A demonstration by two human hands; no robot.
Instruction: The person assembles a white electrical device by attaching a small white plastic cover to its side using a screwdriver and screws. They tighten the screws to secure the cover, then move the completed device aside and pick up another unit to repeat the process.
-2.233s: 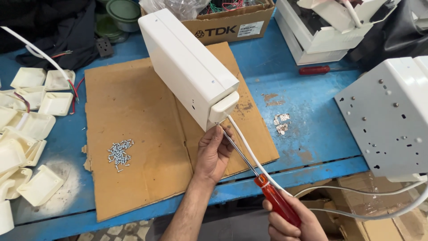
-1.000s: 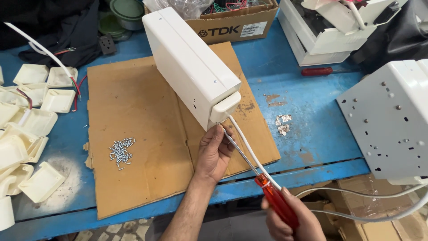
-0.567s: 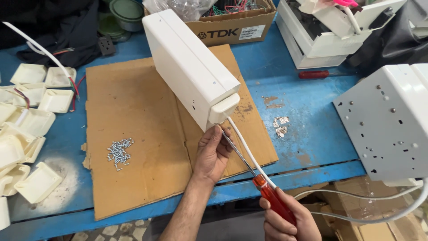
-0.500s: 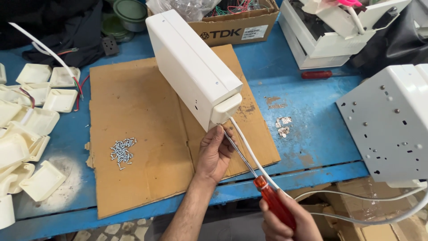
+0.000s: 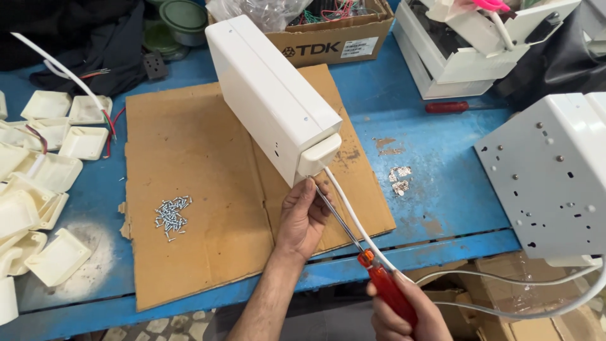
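Note:
A long white plastic box [image 5: 271, 95] stands on edge on a cardboard sheet [image 5: 202, 202], its near end facing me. My left hand [image 5: 304, 218] grips the box's lower near corner just under its end cap. My right hand [image 5: 398, 312] holds a red-handled screwdriver [image 5: 379, 284] whose shaft runs up to the underside of the box's near end. A white cable [image 5: 360, 221] leaves that end and trails off to the right past my right hand.
A pile of small screws [image 5: 170, 215] lies on the cardboard. Cream plastic covers [image 5: 38, 189] crowd the left of the blue bench [image 5: 442, 189]. A grey perforated metal housing [image 5: 555, 177] sits at right, a cardboard carton [image 5: 334, 31] and second red screwdriver [image 5: 448, 107] behind.
Hands, screwdriver and box keep nearly the same pose; only slight shifts of the view and of the screwdriver tip at the box end.

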